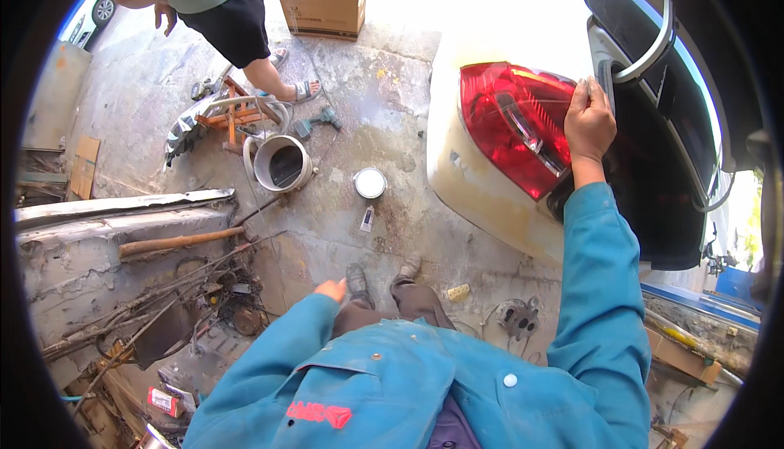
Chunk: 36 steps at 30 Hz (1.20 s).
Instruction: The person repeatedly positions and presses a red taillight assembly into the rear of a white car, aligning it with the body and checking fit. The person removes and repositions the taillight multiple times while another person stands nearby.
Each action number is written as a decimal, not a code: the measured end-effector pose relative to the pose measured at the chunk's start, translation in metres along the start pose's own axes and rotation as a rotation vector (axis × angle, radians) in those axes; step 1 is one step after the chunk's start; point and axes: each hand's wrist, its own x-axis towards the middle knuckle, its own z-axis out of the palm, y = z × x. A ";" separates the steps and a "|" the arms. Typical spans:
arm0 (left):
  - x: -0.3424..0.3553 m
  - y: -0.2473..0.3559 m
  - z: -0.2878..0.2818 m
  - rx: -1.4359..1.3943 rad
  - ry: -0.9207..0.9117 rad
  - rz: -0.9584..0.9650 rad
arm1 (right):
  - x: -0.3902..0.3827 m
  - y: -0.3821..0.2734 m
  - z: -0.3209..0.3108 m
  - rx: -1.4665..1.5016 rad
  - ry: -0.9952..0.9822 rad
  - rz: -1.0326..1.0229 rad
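Observation:
My right hand (590, 122) is raised to the body edge between a red tail light (514, 122) and the dark boot opening (645, 171) of a pale car. Its fingers point away from me, fairly straight, against that edge; nothing held shows in them. The tail light sits in the car's rear corner, just left of the hand. Low at my left side hangs my left hand (333, 289), mostly hidden by its blue sleeve, so its fingers are not clear. The raised boot lid (694, 49) is at the far right.
A white-lidded can (370, 183), a bucket (282, 163) and a green power tool (317, 122) stand on the concrete. Another person (224, 24) stands far left near a cardboard box (325, 12). Scrap and a wooden handle (181, 242) lie left; a power strip (459, 292) is near my feet.

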 end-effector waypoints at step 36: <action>-0.049 -0.114 0.052 -0.186 0.211 -0.029 | 0.009 0.007 0.002 -0.003 -0.131 0.115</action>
